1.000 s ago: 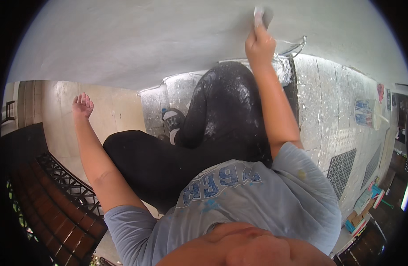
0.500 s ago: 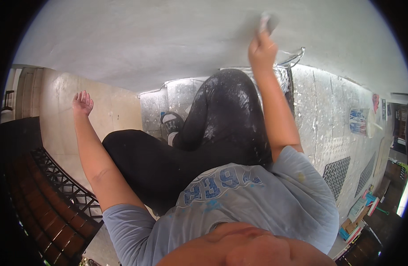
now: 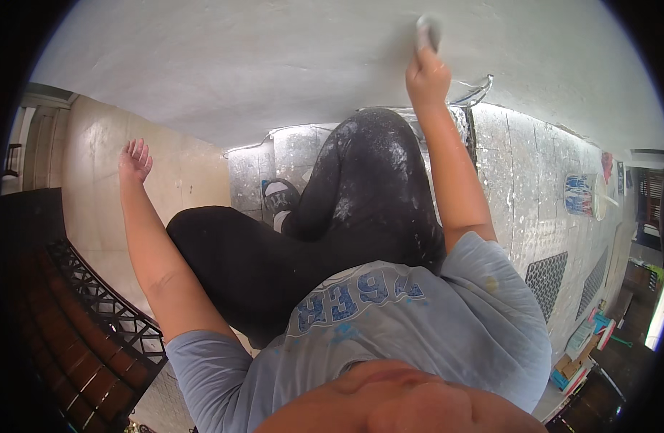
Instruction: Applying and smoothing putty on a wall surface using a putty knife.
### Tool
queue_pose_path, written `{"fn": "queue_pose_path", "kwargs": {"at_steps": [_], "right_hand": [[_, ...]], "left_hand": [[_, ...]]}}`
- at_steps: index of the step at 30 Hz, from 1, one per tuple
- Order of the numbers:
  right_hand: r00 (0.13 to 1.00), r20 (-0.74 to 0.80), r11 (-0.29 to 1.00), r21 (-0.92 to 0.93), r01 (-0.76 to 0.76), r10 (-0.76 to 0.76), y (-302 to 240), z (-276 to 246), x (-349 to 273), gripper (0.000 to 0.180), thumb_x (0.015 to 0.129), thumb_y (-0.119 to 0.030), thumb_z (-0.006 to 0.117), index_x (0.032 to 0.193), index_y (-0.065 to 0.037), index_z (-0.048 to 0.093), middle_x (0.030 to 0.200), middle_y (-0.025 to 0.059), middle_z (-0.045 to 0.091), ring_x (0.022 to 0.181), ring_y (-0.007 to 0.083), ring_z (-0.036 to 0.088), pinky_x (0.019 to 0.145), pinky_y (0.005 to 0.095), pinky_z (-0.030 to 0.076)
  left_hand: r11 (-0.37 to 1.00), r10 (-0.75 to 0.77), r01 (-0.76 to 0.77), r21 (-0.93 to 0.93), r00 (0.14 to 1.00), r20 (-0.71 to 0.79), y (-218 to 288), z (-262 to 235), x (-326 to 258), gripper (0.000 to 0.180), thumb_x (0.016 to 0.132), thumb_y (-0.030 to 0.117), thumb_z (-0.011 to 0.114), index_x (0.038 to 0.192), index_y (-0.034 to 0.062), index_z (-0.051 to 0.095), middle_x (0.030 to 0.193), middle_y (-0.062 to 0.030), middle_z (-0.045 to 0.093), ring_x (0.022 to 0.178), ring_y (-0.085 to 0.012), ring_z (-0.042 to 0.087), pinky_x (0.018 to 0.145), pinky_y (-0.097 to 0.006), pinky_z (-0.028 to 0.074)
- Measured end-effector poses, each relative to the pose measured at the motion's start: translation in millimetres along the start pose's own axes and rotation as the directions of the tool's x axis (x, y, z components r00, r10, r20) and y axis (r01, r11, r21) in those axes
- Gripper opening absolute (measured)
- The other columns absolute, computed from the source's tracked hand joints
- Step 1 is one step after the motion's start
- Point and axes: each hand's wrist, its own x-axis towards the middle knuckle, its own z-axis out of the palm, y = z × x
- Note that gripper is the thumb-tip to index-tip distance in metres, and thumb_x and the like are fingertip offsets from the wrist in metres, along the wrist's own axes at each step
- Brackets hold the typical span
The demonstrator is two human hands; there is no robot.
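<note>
At the top, right of the middle, my right hand (image 3: 428, 78) is closed around a small white-and-grey hand tool (image 3: 427, 33), its head smeared by motion. The tool is at the pale grey wall (image 3: 259, 65), and a soft shadow lies beside it. Out to the left, my left hand (image 3: 135, 160) holds nothing; its fingers are loosely bent and apart. It hovers over the beige floor, clear of the wall.
White-specked floor tiles (image 3: 509, 159) run along the wall's foot. A cable (image 3: 483, 90) sticks out near my right wrist. At the right stands a paint-smeared bucket (image 3: 583, 195), with dark mats (image 3: 547, 276) nearer. A slatted brown bench (image 3: 79, 325) is at the lower left.
My right hand and the tool have shifted slightly left along the wall. My left hand has risen a little.
</note>
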Motion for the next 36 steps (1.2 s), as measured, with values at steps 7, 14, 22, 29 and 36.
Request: {"fn": "queue_pose_path", "kwargs": {"at_steps": [7, 14, 22, 29, 36], "right_hand": [[0.988, 0.154, 0.987, -0.16, 0.028, -0.003, 16, -7, -32, 0.052, 0.08, 0.001, 0.056, 0.127, -0.02, 0.059, 0.07, 0.0138, 0.064, 0.054, 0.031, 0.06, 0.05, 0.0381, 0.047], [0.995, -0.038, 0.99, -0.11, -0.093, 0.089, 27, -27, 8, 0.049, 0.083, -0.001, 0.056, 0.13, -0.016, 0.057, 0.066, 0.0162, 0.061, 0.05, 0.0312, 0.057, 0.048, 0.0371, 0.046], [0.992, -0.009, 0.987, -0.091, -0.128, 0.128, 36, -25, -11, 0.041, 0.082, -0.004, 0.056, 0.118, -0.02, 0.064, 0.071, 0.013, 0.063, 0.057, 0.032, 0.061, 0.05, 0.0398, 0.047], [0.995, 0.084, 0.985, -0.159, 0.06, -0.047, 40, -19, -19, 0.043, 0.081, -0.002, 0.057, 0.122, -0.017, 0.062, 0.075, 0.0173, 0.064, 0.054, 0.0299, 0.059, 0.049, 0.0376, 0.047], [0.944, 0.328, 0.926, -0.354, 0.132, -0.01, 37, -18, -14, 0.054, 0.077, -0.002, 0.057, 0.126, -0.026, 0.06, 0.065, 0.0096, 0.06, 0.052, 0.0277, 0.058, 0.048, 0.0391, 0.046]], "left_hand": [[0.997, -0.04, 0.041, 0.064, 0.999, -0.016, -1, -13, -4, 0.035, 0.096, 0.039, 0.045, 0.127, 0.0225, 0.048, 0.117, 0.0053, 0.062, 0.109, -0.0124, 0.054, 0.093, -0.038, 0.035], [0.998, 0.027, -0.024, 0.064, 0.998, -0.055, 0, -14, -7, 0.036, 0.096, 0.04, 0.045, 0.128, 0.0228, 0.048, 0.118, 0.0055, 0.062, 0.11, -0.0119, 0.054, 0.092, -0.038, 0.036], [0.994, -0.049, 0.051, 0.097, 0.999, -0.022, -3, -6, -4, 0.038, 0.096, 0.041, 0.044, 0.129, 0.023, 0.047, 0.119, 0.0059, 0.061, 0.109, -0.0119, 0.054, 0.093, -0.038, 0.035], [0.98, -0.002, 0.0, 0.2, 1.0, 0.011, -4, -6, -5, 0.041, 0.096, 0.043, 0.043, 0.131, 0.0228, 0.046, 0.121, 0.0057, 0.061, 0.11, -0.0123, 0.054, 0.094, -0.039, 0.035], [0.98, -0.093, 0.086, 0.182, 0.995, 0.029, -5, -6, -4, 0.042, 0.097, 0.044, 0.043, 0.133, 0.0228, 0.045, 0.123, 0.0058, 0.06, 0.111, -0.0123, 0.053, 0.095, -0.04, 0.034]]}}
